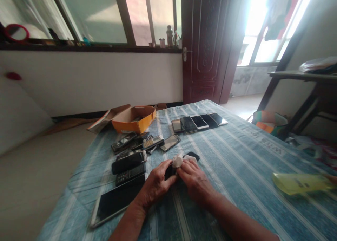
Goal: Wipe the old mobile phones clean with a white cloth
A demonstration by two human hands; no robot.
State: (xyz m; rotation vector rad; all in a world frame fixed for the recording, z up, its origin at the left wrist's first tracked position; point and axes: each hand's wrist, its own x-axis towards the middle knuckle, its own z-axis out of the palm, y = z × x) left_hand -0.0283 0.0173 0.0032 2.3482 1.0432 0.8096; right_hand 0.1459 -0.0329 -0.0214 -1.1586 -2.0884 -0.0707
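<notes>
My left hand (pixel 157 183) is closed round the near end of a small black phone (pixel 191 155) that lies on the striped blue cloth (pixel 237 156). My right hand (pixel 196 177) presses a crumpled white wipe (pixel 177 160) against the phone, fingers pinched on it. Both hands meet at the middle of the table. To their left lies a pile of old keypad phones (pixel 131 153) and a large dark tablet (pixel 118 200). Beyond them, a row of several smartphones (pixel 198 122) lies side by side.
An open orange cardboard box (pixel 134 119) stands at the far left corner of the table. A yellow-green plastic bottle (pixel 300 183) lies at the right edge. A dark door (pixel 207 44), a window sill with small bottles and a dark frame at the right surround the table.
</notes>
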